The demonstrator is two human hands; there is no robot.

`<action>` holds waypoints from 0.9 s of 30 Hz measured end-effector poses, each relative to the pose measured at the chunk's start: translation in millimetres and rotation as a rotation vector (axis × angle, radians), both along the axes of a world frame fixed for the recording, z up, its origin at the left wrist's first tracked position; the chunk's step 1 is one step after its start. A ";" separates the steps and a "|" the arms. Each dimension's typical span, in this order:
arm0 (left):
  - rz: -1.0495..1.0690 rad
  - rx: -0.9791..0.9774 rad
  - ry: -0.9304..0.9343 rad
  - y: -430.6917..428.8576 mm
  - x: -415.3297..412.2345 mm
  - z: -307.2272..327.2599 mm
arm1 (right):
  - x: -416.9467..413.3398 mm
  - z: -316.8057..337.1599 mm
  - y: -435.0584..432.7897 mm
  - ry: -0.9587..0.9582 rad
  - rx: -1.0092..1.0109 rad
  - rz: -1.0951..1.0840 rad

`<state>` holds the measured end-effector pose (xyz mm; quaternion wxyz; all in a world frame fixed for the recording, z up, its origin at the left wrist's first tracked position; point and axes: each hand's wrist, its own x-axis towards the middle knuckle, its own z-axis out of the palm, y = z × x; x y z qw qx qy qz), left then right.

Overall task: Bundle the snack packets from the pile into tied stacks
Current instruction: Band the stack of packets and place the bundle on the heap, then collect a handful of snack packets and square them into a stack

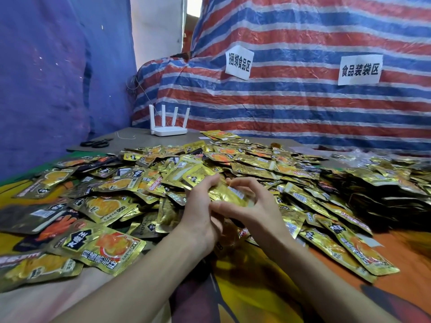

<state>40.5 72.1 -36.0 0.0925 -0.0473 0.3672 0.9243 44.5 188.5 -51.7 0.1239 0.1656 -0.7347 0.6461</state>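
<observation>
A wide pile of gold snack packets (233,162) covers the surface in front of me. Both hands meet over its near middle. My left hand (200,206) grips a small stack of gold packets (227,194) from the left side, fingers curled over its top edge. My right hand (251,206) pinches the same stack from the right, thumb below and forefinger arched above. A thin band or string seems to run between my fingertips, too fine to make out. The stack's underside is hidden by my palms.
Black scissors (95,143) and a loose piece of string (126,136) lie on the grey board at the back left, beside a white router (169,129). Striped tarpaulin (303,108) with two paper signs walls the back. Darker packet stacks (384,190) sit on the right.
</observation>
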 end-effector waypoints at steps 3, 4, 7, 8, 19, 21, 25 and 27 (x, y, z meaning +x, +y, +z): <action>0.010 -0.042 0.022 1.6 1.1 0.4 | -3.1 -1.5 -0.5 -0.058 -0.028 -0.004; -0.002 -0.062 0.018 1.7 0.7 -0.7 | -3.9 -0.1 0.1 -0.049 -0.046 0.004; -0.093 -0.091 -0.001 1.3 5.2 -0.4 | -5.3 6.5 5.9 -0.022 -0.087 0.057; -0.104 -0.068 0.017 1.5 4.1 -1.4 | -6.1 8.0 8.0 -0.033 -0.084 0.056; 0.100 -0.152 -0.016 -4.8 -1.7 0.3 | -1.1 14.5 18.9 0.160 0.528 0.061; 0.188 -0.181 0.010 -1.5 -1.2 -4.2 | -1.3 19.2 21.8 0.144 0.568 0.034; 0.249 -0.097 0.095 9.6 1.4 -4.2 | 4.6 28.8 24.2 0.167 0.662 0.003; 0.157 -0.093 0.102 13.0 4.8 -0.9 | 9.0 31.4 23.5 0.181 0.686 0.012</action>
